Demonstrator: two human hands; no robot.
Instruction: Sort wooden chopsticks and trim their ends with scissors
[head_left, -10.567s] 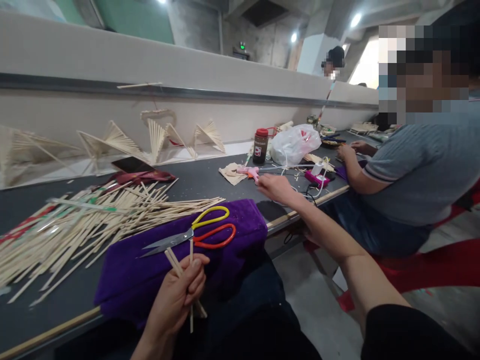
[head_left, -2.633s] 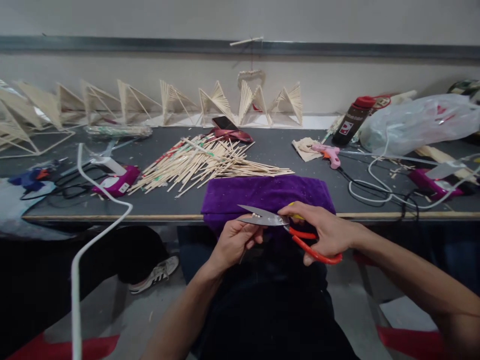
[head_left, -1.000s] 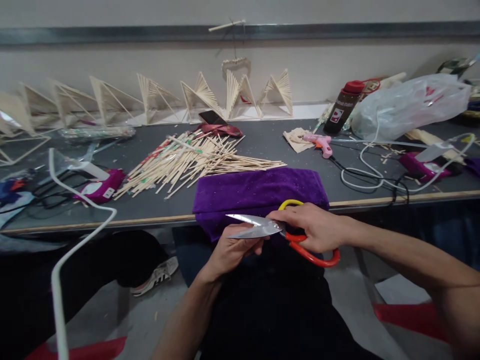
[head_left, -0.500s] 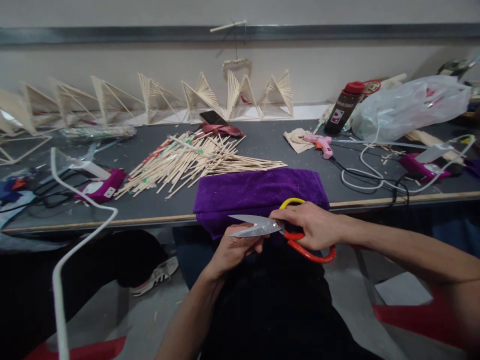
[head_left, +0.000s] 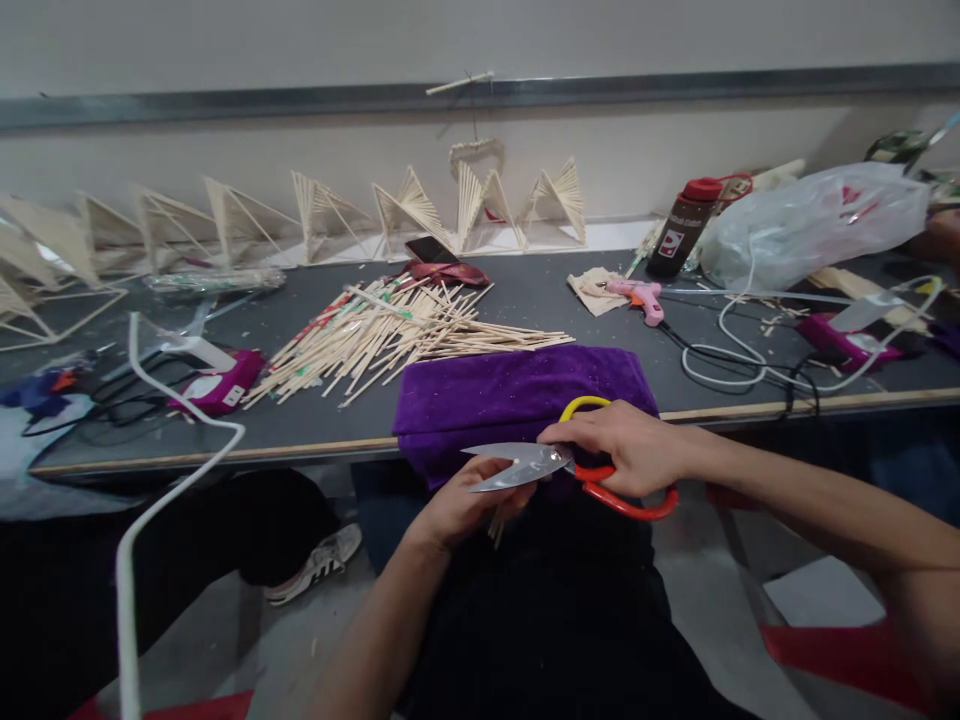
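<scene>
My right hand (head_left: 626, 447) is closed on a pair of scissors (head_left: 529, 464) with one yellow and one red handle loop. The blades stand apart and point left, across my left hand (head_left: 461, 503). A few thin wooden sticks (head_left: 496, 527) are gripped in my left hand and poke out below its fingers. The pale end of one stick shows between the blades. Both hands are just over the near edge of a folded purple cloth (head_left: 517, 390). The blades partly hide my left fingers.
Behind the cloth lies a loose pile of wooden sticks (head_left: 405, 330). Stick structures (head_left: 409, 210) line the wall. A pink glue gun (head_left: 639, 297), a dark bottle (head_left: 681, 232) and a plastic bag (head_left: 810, 225) are at right. A white cable (head_left: 142, 510) hangs over the left table edge.
The view has tilted up and shifted slightly. The sticks now show beneath my left hand, where they were hidden before. Both hands stay close together, and the scissor blades remain parted.
</scene>
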